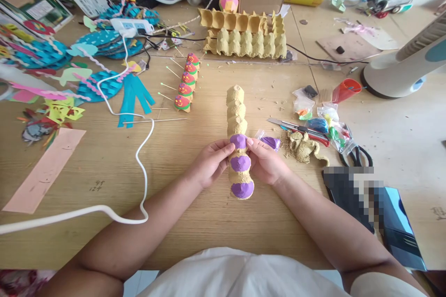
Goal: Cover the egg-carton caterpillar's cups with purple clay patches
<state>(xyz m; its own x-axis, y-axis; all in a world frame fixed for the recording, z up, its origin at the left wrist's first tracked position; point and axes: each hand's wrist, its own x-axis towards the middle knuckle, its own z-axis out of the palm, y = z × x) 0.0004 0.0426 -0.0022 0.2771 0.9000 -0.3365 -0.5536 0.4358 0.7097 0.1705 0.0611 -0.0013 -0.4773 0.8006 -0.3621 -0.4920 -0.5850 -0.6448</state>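
Between my two hands is an egg carton strip [237,110], its long side pointing away from me. Purple clay covers three of its bumps at the near end; the farther bumps are bare. My left hand [214,160] grips the strip's left edge, its thumb beside the farthest purple bump. On the right edge, my right hand [266,160] holds the strip with thumb and fingers at the same bump. A bag of purple clay [271,143] lies just beyond my right hand. Farther left stands a finished-looking strip [184,84] with red and green faces and pins.
Torn carton scraps [303,147], a craft knife [289,125], scissors [357,155] and clay bags [318,125] lie at right. A white cable [139,158] winds across the left. Egg cartons [251,44] sit at the back; a red cup [348,89] and a white appliance [390,74] are farther right.
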